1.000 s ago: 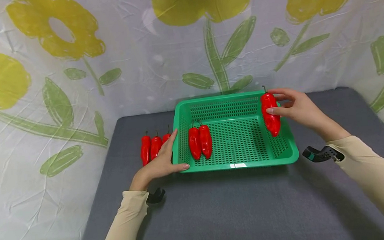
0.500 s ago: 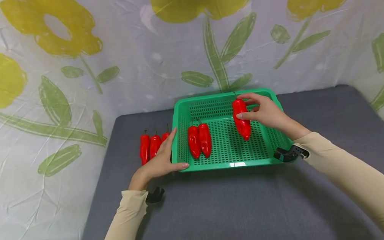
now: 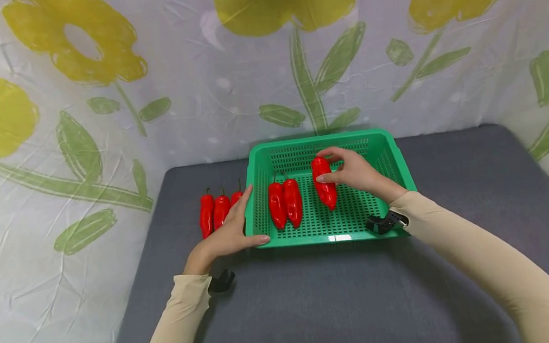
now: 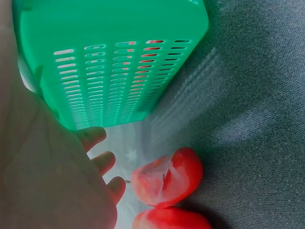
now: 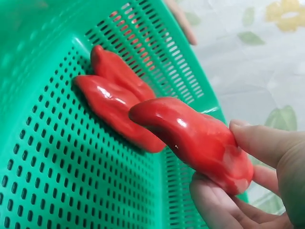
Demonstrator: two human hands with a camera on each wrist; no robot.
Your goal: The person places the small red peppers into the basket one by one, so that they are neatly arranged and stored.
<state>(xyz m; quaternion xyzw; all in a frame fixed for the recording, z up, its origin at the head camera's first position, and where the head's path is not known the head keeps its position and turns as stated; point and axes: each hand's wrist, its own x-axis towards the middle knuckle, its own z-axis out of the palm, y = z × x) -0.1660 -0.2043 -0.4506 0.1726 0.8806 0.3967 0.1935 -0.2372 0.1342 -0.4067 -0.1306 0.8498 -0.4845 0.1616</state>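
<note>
My right hand pinches a red pepper between thumb and fingers, over the floor of a green plastic basket. In the right wrist view this pepper points its tip toward two others. Those two red peppers lie side by side at the basket's left end, stems to the back. My left hand rests against the basket's left side, thumb on the front rim and fingers stretched along the left rim. Just left of the basket, three more red peppers lie in a row, partly hidden by that hand.
The basket stands near the back of a grey cloth-covered table. Behind it hangs a white curtain with yellow flowers. Dark bands are worn on both wrists.
My right hand has carried the pepper leftward and lower, from the basket's right rim to beside the two peppers inside. The left hand has stayed at the basket's left side.
</note>
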